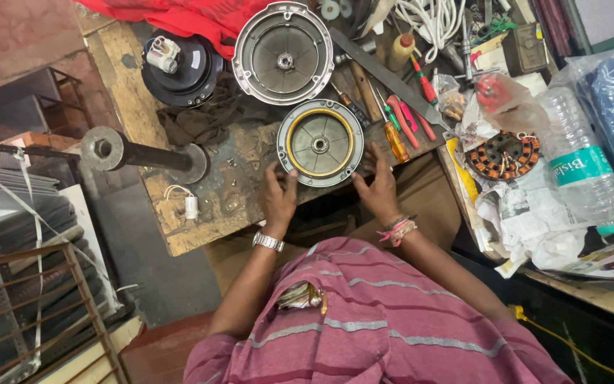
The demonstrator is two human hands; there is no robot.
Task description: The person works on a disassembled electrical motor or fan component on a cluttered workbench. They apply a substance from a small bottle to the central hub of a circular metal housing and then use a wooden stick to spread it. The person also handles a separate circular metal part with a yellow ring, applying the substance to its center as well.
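Observation:
A round grey metal motor cover (320,142) with a brass-coloured ring inside lies on the worn wooden bench (200,213) in front of me. My left hand (278,195), a metal watch on its wrist, grips the cover's lower left rim with thumb and fingers. My right hand (378,188), with thread bands at the wrist, lies flat on the bench beside the cover's lower right rim. Its fingers are spread and its thumb is close to the rim.
A larger grey cover (283,53) and a black motor housing (179,64) sit further back by a red cloth (179,14). Several screwdrivers (399,128) lie to the right. Copper-wound stator (502,155), plastic bottle (577,171), metal pipe stand (136,151), small white capacitor (191,206).

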